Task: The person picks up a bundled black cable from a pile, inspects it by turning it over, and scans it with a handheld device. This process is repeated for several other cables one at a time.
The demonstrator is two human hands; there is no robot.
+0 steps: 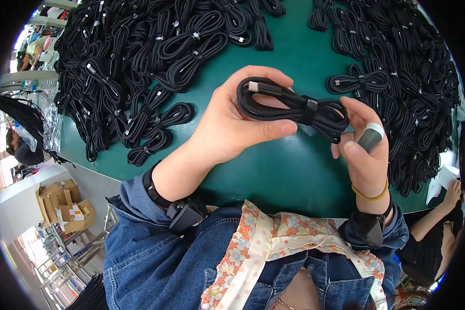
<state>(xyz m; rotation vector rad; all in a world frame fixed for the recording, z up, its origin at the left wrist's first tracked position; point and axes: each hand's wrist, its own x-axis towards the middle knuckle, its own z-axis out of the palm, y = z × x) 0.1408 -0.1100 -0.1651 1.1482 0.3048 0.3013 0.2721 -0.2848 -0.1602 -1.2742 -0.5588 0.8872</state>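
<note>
In the middle of the head view, my left hand [227, 121] grips a coiled black braided cable [289, 108], thumb in front and fingers behind. A dark strap binds the coil at its waist, and a silver connector end points up-left. My right hand [364, 160] is at the coil's right end, its index finger touching or close to the loops. Between its thumb and palm sits a short grey piece with a white rounded end [371, 137]; its exact kind is unclear. The green table [243, 181] lies below both hands.
Large heaps of bundled black cables lie on the table at left [134, 77] and right [398, 93]. Cardboard boxes [64, 206] stand off the table at lower left. Another person's arm [439, 212] reaches in at the right edge. More people are at far left.
</note>
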